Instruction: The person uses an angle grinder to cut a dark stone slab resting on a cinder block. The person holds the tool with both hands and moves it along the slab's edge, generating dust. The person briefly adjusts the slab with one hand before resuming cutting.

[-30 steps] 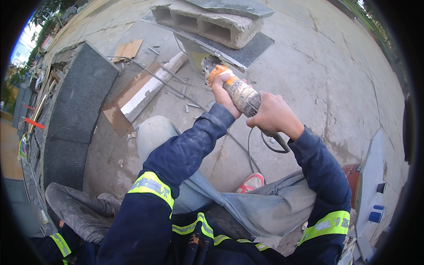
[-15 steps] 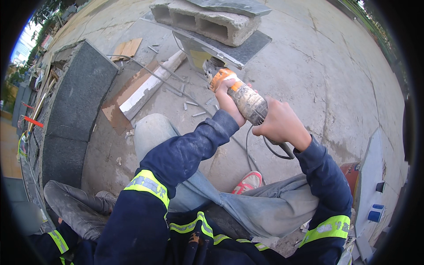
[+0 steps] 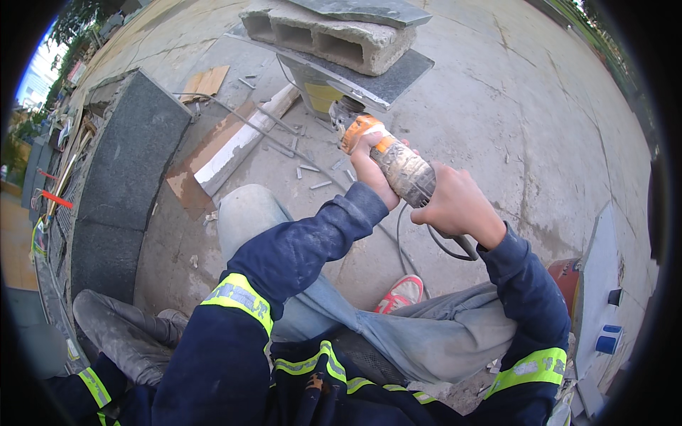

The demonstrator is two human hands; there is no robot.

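Observation:
Both my hands hold an orange and grey angle grinder, its body dusty and worn. My left hand wraps round the front of the body, just behind the orange part. At the rear end, where the cord leaves, my right hand grips it. The grinder's head is up against or very near the front edge of a dark stone slab; I cannot tell whether they touch. A hollow concrete block lies on that slab, with another grey slab on top of it.
A white-topped strip and cardboard lie on the floor among several small cut pieces. The cord loops near my shoe. A dark stone-clad wall stands left, beside another person's leg. A grey panel leans right.
The grinder and my hands have shifted very slightly downward in the picture. My grip is the same, and the slabs and block stay put.

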